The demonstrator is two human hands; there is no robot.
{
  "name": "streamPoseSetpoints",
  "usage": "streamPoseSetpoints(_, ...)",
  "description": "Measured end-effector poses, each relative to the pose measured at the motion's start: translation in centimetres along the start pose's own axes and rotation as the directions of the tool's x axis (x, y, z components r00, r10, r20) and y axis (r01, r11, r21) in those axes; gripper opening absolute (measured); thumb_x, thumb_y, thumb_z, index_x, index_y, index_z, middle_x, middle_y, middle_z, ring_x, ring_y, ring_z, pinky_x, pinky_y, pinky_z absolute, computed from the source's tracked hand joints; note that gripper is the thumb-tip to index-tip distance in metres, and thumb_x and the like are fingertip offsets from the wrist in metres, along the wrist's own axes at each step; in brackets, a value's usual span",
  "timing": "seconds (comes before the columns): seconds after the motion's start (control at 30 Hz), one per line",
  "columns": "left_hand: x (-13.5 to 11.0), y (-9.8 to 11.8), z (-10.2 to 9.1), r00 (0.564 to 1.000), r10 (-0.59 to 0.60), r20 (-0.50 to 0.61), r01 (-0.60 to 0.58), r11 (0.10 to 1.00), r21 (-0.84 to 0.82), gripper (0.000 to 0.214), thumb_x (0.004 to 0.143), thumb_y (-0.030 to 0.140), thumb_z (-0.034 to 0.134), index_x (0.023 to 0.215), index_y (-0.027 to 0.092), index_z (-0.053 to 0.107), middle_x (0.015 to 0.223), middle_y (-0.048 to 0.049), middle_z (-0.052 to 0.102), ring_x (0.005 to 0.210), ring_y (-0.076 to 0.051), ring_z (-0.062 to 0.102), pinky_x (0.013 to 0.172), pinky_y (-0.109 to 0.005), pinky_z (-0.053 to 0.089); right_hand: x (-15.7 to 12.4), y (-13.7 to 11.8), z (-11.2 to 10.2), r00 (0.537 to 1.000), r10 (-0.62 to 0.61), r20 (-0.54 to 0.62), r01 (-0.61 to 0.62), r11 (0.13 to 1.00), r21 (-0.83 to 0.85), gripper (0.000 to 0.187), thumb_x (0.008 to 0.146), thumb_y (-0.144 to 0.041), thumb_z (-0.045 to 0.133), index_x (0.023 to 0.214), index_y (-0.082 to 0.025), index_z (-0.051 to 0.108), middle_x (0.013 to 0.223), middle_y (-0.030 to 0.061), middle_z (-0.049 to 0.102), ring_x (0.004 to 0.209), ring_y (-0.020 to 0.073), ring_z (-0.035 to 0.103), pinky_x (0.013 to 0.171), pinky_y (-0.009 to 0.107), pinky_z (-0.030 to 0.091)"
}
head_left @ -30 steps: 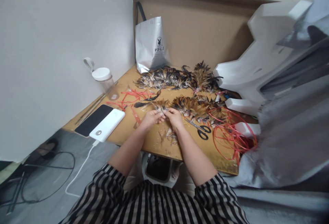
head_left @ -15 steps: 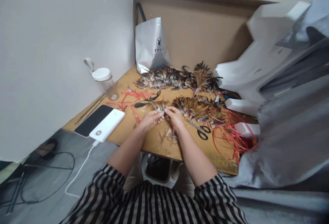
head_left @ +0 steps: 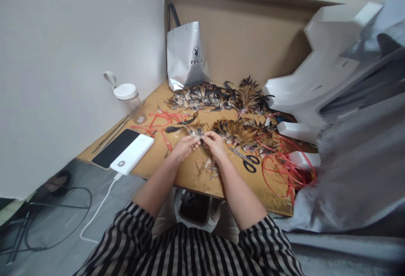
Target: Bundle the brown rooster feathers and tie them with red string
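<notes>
Both my hands meet over the middle of the wooden table, pinching one small bunch of brown and whitish feathers. My left hand is closed on its lower left side. My right hand grips it from the right with thumb and forefinger. The feather tips fan out away from me; the quill ends are mostly hidden by my fingers. Just beyond my right hand lies a row of golden-brown feather bunches. Loose feather scraps lie below my hands, and scissors with black handles rest to the right.
Behind is a longer feather pile before a silver bag. Red plastic strips lie left, with a red tangle right. A white power bank, a phone, a lidded jar and white foam flank the table.
My fingers have shifted very slightly on the feather bunch, and more of its whitish base shows between them. Everything else stays in place.
</notes>
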State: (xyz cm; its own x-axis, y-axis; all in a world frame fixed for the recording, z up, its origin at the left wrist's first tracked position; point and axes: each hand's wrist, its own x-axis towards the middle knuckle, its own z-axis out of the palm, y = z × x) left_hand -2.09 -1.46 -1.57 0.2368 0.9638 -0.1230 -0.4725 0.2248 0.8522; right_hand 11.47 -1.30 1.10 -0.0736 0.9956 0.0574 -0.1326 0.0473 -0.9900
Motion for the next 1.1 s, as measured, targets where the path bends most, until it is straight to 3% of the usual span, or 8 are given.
streamPoseSetpoints(0.13,-0.1,0.1,-0.1,0.999,-0.018,0.042,0.019,1.000,-0.014,0.020,0.061,0.024,0.072,0.070,0.010,0.061,0.060,-0.0005,0.058,0.047,-0.002,0.048,0.045,-0.013,0.036,-0.1,-0.4,-0.4,0.992,0.010,0.127,-0.017,0.998,0.059,0.027,0.060,-0.036,0.067,0.080,-0.019,0.061,0.054,-0.0049,0.054,0.042,0.0061,0.037,0.043,0.020,0.026)
streamPoseSetpoints(0.23,-0.2,0.1,-0.1,0.997,-0.039,0.061,0.040,0.999,-0.017,0.021,0.060,0.023,0.073,0.070,0.009,0.061,0.060,-0.0005,0.058,0.046,-0.002,0.047,0.044,-0.013,0.036,0.0,-0.4,-0.7,0.981,0.019,0.192,-0.028,0.999,0.045,0.027,0.060,-0.037,0.068,0.076,-0.018,0.061,0.055,-0.0042,0.054,0.041,0.0053,0.035,0.042,0.020,0.023)
streamPoseSetpoints(0.4,-0.4,0.3,0.1,0.997,-0.047,0.062,0.047,0.999,0.006,0.021,0.060,0.024,0.072,0.070,0.009,0.061,0.061,-0.0009,0.059,0.047,-0.002,0.049,0.046,-0.013,0.037,0.3,0.1,-0.8,0.991,0.012,0.136,-0.017,0.999,0.033,0.027,0.057,-0.037,0.071,0.061,-0.017,0.053,0.048,-0.0064,0.050,0.040,0.0050,0.033,0.043,0.020,0.022)
streamPoseSetpoints(0.73,-0.4,0.2,0.5,0.999,-0.018,0.047,0.010,0.985,0.172,0.024,0.062,0.031,0.070,0.067,0.009,0.061,0.055,-0.0015,0.057,0.044,-0.004,0.048,0.044,-0.016,0.033,0.6,0.8,-0.6,0.999,-0.032,0.003,0.032,0.997,-0.068,0.028,0.058,-0.039,0.069,0.059,-0.017,0.051,0.048,-0.0072,0.046,0.044,0.0064,0.035,0.046,0.020,0.026)
streamPoseSetpoints(0.9,-0.3,0.1,0.6,0.997,0.055,0.049,-0.067,0.954,0.293,0.024,0.066,0.034,0.066,0.066,0.010,0.061,0.054,-0.0020,0.058,0.044,-0.006,0.048,0.045,-0.018,0.035,0.7,1.2,-0.5,0.998,-0.044,-0.038,0.040,0.995,-0.094,0.027,0.058,-0.038,0.068,0.059,-0.017,0.050,0.048,-0.0073,0.044,0.044,0.0067,0.035,0.047,0.020,0.027)
streamPoseSetpoints(1.1,0.0,-0.2,0.6,0.995,0.093,0.039,-0.100,0.918,0.383,0.026,0.066,0.035,0.065,0.069,0.009,0.062,0.054,-0.0034,0.060,0.044,-0.008,0.052,0.047,-0.021,0.040,0.9,1.3,-0.9,0.999,-0.043,0.008,0.044,0.993,-0.114,0.025,0.059,-0.036,0.067,0.063,-0.017,0.052,0.054,-0.0048,0.051,0.048,0.0083,0.042,0.049,0.021,0.032)
